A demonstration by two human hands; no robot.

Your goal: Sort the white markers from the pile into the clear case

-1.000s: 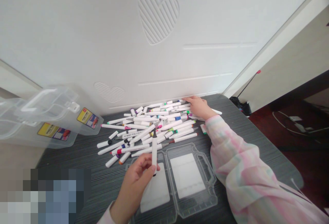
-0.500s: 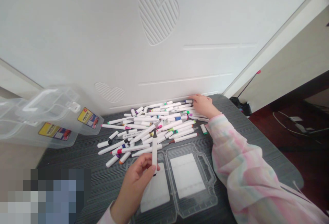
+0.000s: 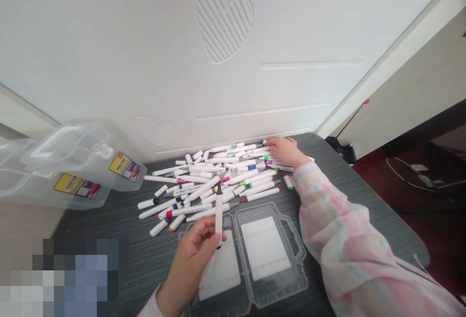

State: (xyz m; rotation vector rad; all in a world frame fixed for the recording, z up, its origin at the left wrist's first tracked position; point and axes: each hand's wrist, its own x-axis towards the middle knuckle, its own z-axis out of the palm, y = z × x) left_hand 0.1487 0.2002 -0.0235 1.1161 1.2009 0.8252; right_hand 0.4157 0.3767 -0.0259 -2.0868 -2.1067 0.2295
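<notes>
My left hand (image 3: 194, 251) is closed around an uncapped marker (image 3: 219, 215) with a white barrel, held upright with its dark grey tip pointing up. At the back right of the pile, my right hand (image 3: 287, 151) has its fingertips closed on a small white marker cap (image 3: 264, 142) with a dark blue or purple end. Part of that cap is hidden by the fingers. Between the hands spreads a heap of white markers (image 3: 204, 188), some uncapped, with loose caps among them. Under my left hand lies an opened clear plastic case (image 3: 298, 278) with white panels inside.
Two clear plastic boxes (image 3: 120, 181) with yellow labels stand at the left of the dark tabletop (image 3: 120, 225). A white panel with raised hearts (image 3: 233, 21) rises behind the pile. A loose green-ended cap (image 3: 289, 182) lies beside my right wrist.
My right hand has shifted slightly, and the blue-ended cap at its fingertips has moved a little to the left and tilted. The left hand stays still with its marker.
</notes>
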